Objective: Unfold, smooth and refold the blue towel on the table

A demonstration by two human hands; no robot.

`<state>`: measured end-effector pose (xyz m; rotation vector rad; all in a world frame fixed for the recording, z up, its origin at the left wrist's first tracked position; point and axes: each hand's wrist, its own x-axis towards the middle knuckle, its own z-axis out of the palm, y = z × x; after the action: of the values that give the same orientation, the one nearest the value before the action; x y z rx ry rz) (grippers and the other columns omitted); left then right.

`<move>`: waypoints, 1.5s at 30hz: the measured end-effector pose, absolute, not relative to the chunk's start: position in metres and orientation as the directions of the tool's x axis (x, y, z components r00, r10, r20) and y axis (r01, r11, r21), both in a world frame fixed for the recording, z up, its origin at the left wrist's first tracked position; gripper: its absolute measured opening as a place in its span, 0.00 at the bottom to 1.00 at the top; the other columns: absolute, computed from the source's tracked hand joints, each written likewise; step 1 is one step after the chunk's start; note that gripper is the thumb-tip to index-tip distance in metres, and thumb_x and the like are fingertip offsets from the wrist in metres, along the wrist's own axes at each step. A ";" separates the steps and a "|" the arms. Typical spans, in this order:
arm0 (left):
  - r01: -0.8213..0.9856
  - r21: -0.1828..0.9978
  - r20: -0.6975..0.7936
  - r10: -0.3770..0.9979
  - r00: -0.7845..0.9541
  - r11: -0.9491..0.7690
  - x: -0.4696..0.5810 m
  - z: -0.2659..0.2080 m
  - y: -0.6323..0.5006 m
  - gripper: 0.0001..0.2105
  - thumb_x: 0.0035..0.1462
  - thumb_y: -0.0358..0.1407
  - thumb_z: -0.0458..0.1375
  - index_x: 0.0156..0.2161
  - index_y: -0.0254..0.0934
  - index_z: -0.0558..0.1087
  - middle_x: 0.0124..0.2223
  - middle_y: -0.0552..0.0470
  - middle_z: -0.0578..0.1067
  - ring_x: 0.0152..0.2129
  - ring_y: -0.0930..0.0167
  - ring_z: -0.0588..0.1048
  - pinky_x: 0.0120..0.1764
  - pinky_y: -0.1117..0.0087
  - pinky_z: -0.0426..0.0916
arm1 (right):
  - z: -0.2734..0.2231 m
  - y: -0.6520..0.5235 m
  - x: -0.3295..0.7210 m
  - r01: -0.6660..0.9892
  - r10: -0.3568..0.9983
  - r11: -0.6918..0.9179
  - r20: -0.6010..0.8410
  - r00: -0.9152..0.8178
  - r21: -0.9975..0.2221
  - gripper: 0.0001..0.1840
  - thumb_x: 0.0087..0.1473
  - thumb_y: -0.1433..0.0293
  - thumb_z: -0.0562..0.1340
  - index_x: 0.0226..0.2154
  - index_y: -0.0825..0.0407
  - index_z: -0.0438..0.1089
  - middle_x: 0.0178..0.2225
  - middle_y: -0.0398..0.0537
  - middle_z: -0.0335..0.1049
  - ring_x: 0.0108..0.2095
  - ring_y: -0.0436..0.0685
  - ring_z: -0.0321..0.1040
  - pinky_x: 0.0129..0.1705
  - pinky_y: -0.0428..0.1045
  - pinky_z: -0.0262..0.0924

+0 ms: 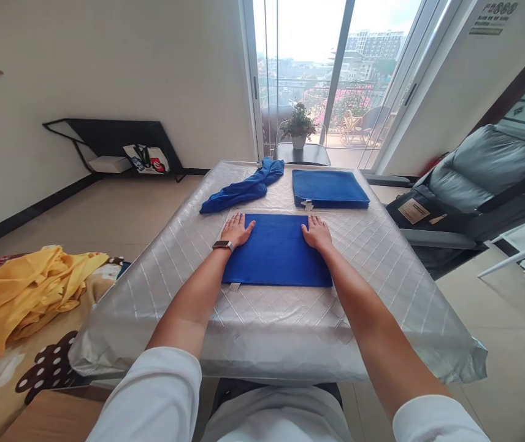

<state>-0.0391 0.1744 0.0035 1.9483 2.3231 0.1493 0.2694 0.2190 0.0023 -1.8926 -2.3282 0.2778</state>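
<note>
A blue cloth lies flat as a rectangle on the table, a small white tag sticking out at its near left edge. My left hand, with a watch on the wrist, rests flat on its far left corner, fingers stretched out. On the far right corner lies my right hand, open too, its thumb pointing inward over the fabric. Beyond it sits a neat stack of folded blue cloths with white tags at the front. A crumpled blue cloth stretches diagonally at the far left.
Silver quilted cover drapes over the table. A yellow cloth is heaped on a patterned surface at left, above a cardboard box. A dark recliner with a bag stands right. Behind the table, a potted plant sits on a chair.
</note>
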 end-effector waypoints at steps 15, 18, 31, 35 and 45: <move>0.889 0.269 0.170 0.927 0.335 -0.371 0.168 -0.006 0.221 0.28 0.75 0.46 0.37 0.73 0.41 0.58 0.73 0.41 0.62 0.71 0.62 0.58 0.69 0.51 0.55 | 0.001 0.216 0.275 0.947 0.964 0.256 -0.024 -0.265 -0.197 0.37 0.69 0.64 0.48 0.76 0.56 0.42 0.78 0.50 0.35 0.76 0.59 0.32 0.75 0.57 0.31; 0.919 0.274 0.137 0.958 0.254 -0.282 0.152 -0.011 0.216 0.29 0.75 0.47 0.36 0.73 0.40 0.58 0.74 0.42 0.60 0.72 0.62 0.56 0.71 0.51 0.50 | 0.001 0.216 0.273 0.951 0.972 0.225 -0.019 -0.234 -0.210 0.35 0.71 0.64 0.44 0.76 0.57 0.44 0.77 0.51 0.37 0.76 0.58 0.34 0.75 0.57 0.32; 0.963 0.208 0.037 0.982 -0.184 0.173 -0.035 -0.010 0.184 0.41 0.70 0.57 0.32 0.75 0.28 0.51 0.77 0.38 0.49 0.74 0.58 0.49 0.72 0.54 0.45 | 0.002 0.220 0.269 0.955 0.981 0.174 -0.043 -0.190 -0.241 0.38 0.72 0.55 0.40 0.76 0.57 0.42 0.77 0.51 0.35 0.76 0.58 0.33 0.75 0.57 0.30; 0.958 0.208 0.032 0.977 -0.210 0.199 -0.039 -0.012 0.185 0.41 0.70 0.57 0.31 0.75 0.27 0.51 0.77 0.39 0.49 0.74 0.58 0.48 0.72 0.57 0.44 | 0.008 0.216 0.268 0.955 0.980 0.178 -0.041 -0.193 -0.238 0.38 0.73 0.54 0.37 0.76 0.57 0.42 0.77 0.50 0.34 0.76 0.58 0.33 0.75 0.58 0.31; 0.946 0.264 0.083 0.973 -0.214 0.186 -0.036 -0.018 0.187 0.41 0.70 0.57 0.34 0.74 0.25 0.52 0.76 0.37 0.50 0.73 0.58 0.50 0.72 0.56 0.44 | 0.013 0.167 0.277 0.965 0.974 0.203 -0.065 -0.216 -0.167 0.37 0.73 0.58 0.37 0.75 0.61 0.42 0.77 0.54 0.35 0.76 0.60 0.34 0.74 0.58 0.33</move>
<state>-0.0360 0.1866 -0.0184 1.9005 2.3377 0.3953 0.2766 0.1668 0.0130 -1.9316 -2.3934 0.2640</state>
